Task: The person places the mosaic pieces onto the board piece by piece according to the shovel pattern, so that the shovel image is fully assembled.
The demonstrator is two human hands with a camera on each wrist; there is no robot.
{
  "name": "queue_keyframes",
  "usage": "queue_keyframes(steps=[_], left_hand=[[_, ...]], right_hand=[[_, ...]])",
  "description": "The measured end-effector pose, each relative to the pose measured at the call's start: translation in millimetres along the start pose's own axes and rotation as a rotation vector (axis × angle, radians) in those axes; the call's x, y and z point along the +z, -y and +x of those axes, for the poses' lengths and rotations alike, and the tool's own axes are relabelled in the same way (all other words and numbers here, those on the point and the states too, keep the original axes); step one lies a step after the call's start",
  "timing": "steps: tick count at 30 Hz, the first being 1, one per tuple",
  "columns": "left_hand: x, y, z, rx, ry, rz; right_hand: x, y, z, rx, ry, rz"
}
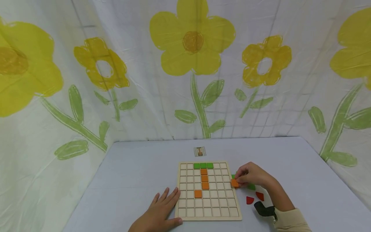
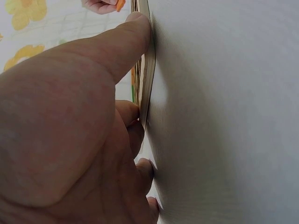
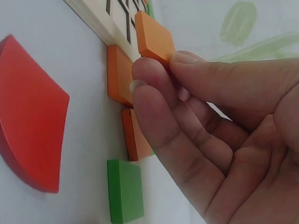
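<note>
Right grip [image 1: 251, 174]: thumb and fingertips pinch an orange square tile [image 3: 156, 35] by one end, the other end free; the gridded wooden board [image 1: 215, 202] lies just to its left, two loose orange tiles [image 3: 119, 74] just below its fingertips, and red quarter-round pieces [image 1: 250, 200] nearer the person; left grip [image 1: 159, 209]: fingers straight and spread, touching the board's left edge, thumb at the near corner. The step in hand appears to be setting the tile into a bare cell; for a good seat, the free end should enter first, squared to the cell walls, then be lowered flat and pressed with a fingertip; light pressure from the left grip should prevent the board from sliding.
</note>
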State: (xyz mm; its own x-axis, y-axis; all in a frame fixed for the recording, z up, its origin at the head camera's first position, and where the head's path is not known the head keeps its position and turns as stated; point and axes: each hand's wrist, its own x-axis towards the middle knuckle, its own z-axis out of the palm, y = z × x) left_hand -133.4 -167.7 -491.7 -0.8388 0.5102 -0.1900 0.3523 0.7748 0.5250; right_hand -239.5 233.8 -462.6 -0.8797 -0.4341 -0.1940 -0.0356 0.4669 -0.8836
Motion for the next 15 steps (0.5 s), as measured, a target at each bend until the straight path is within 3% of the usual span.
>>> queue_keyframes(steps=[9,15], left_hand=[[1.4,2.4,0.8,0.033,-0.019,0.012],[2.8,2.0,1.7,0.002,-0.013,0.033]], right_hand=[[5.6,4.2,-0.7,-0.019,0.0,-0.019],[9.4,4.5,0.8,-0.027,-0.003,-0.037]])
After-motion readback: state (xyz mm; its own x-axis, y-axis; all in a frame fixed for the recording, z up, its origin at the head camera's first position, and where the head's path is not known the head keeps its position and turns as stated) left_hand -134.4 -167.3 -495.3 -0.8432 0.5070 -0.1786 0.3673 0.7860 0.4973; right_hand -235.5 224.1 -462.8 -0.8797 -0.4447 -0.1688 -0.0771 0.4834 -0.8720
